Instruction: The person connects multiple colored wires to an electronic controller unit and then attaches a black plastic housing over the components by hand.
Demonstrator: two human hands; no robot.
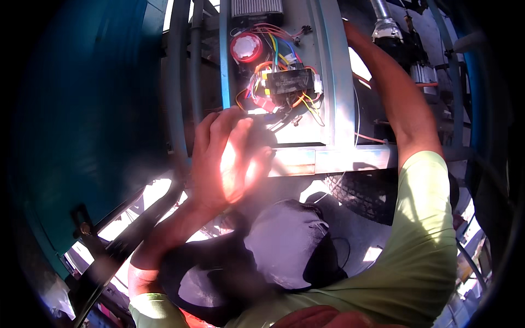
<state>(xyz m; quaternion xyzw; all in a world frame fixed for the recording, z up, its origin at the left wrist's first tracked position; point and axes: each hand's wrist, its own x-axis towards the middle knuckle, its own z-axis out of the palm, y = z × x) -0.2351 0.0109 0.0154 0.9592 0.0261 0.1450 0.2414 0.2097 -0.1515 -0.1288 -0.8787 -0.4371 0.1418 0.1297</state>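
Note:
My left hand [227, 153] lies over the near left corner of a metal frame [298, 161], its fingers bent around the edge and the thumb near the crossbar. Just beyond the fingertips is a black control box [290, 82] with several coloured wires and connectors plugged into it. A red and white round part [246, 47] sits to its far left, and a pink connector [266, 104] hangs near my fingers. My right forearm [402, 104] reaches far along the frame's right side. Behind the upright rail [336, 71], my right hand is hidden, fingers included.
A finned metal box [257, 7] stands at the far end of the tray. To the left is a large blue-green panel [98, 109]. A tyre [363, 197] sits under the crossbar. A silver shaft [385, 24] and cables lie beyond my right arm. My knee [287, 243] is close below.

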